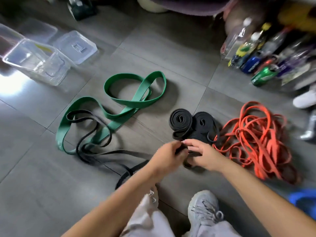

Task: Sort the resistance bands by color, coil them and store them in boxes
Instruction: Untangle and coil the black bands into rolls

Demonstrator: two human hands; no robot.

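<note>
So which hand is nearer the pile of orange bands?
Right. The right hand sits just left of the orange bands, almost at the pile's edge; the left hand is further left, beyond it. Both grip the black band between them.

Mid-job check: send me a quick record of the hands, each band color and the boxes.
left hand: grips the loose black band
right hand: grips the same band, close beside the left hand
loose black band: trails left over the floor, crossing the green band
black coils: rolled, clustered just beyond the hands
green band: uncoiled, looped on the floor
orange bands: tangled heap, next to the black coils
clear box: open, far left, no bands seen inside
lid: on the floor beside the box
</note>
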